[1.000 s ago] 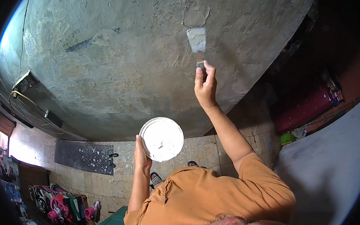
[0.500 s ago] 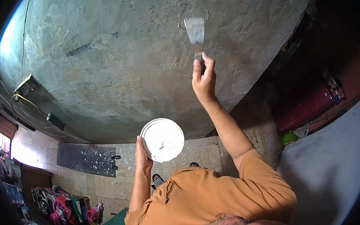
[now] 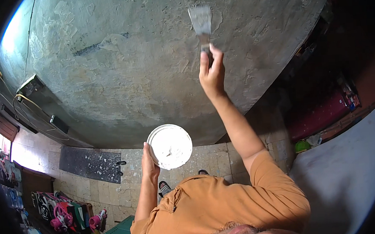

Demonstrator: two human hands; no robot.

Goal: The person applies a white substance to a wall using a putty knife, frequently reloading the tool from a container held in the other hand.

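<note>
1. The putty knife (image 3: 200,22) is just past 12 o'clock, blade upward over the rough grey wall (image 3: 121,82); you cannot tell how firmly it touches.
2. Your right hand (image 3: 211,68) grips its handle between thumb and finger, forearm reaching toward 11 o'clock.
3. The white tub (image 3: 152,136) of white paste is near 7 o'clock.
4. Your left hand (image 3: 149,164) clasps its 8 o'clock side, thumb up along it, forearm pointing toward 12.
5. A spattered dark mat (image 3: 91,163) lies at 8 o'clock.
</note>
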